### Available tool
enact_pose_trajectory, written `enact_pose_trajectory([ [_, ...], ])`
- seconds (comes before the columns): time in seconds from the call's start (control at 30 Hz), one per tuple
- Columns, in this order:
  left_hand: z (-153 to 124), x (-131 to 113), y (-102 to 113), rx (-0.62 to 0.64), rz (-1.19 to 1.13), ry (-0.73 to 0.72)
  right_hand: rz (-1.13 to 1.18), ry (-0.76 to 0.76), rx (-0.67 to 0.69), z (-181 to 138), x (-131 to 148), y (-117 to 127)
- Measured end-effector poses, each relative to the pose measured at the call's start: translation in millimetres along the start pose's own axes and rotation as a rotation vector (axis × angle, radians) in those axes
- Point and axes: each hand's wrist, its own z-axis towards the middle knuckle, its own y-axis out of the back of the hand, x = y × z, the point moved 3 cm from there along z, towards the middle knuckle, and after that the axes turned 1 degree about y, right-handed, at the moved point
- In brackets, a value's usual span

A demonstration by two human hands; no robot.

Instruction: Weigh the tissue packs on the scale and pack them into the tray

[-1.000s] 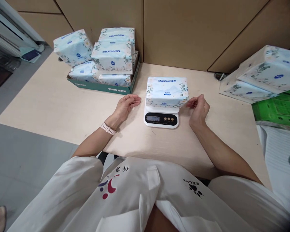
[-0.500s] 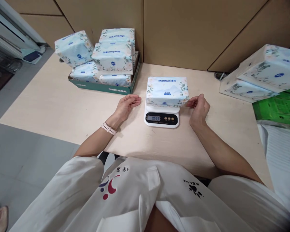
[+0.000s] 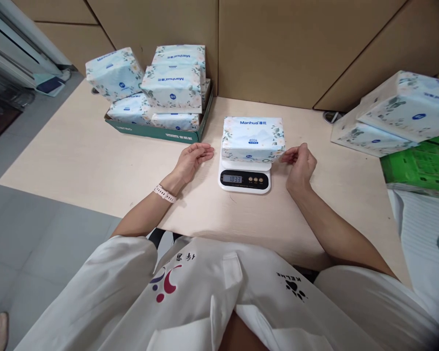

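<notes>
A pack of tissues [image 3: 253, 132] with a blue and floral wrapper lies on a white kitchen scale [image 3: 225, 187] in the middle of the table. The lit display [image 3: 232, 179] shows the digits 1033; any decimal point is hard to make out. To the left of the scale, my left hand [image 3: 190, 163] rests on its side on the table, fingers stretched out and holding nothing. My right hand [image 3: 302, 166] stands at the pack's right side with fingers loosely bent and nothing in them. Its fingertips are close to the pack's lower corner; whether they touch is unclear.
A green cardboard tray [image 3: 153, 134] at the back left bears several tissue packs [image 3: 173, 87], stacked and partly tilted. More packs [image 3: 413, 105] stand on the right, beside a green package [image 3: 420, 163]. Cardboard [image 3: 263, 53] walls off the table's back edge.
The view has shifted very slightly. Both hands, the pack and the scale stay in place, and the display reads the same.
</notes>
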Motion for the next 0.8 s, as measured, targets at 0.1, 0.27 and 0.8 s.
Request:
enact_pose_trajectory([
  [0.1,0,0,0,0.0,0.0,-0.003,0.008,0.003,0.0,1,-1,0],
  [0.27,1,2,0,0.002,-0.009,0.0,0.011,0.005,0.007,2,-4,1],
  [0.8,-13,12,-8,0.175,0.06,-0.114,-0.296,0.241,0.046,-13,3,14],
])
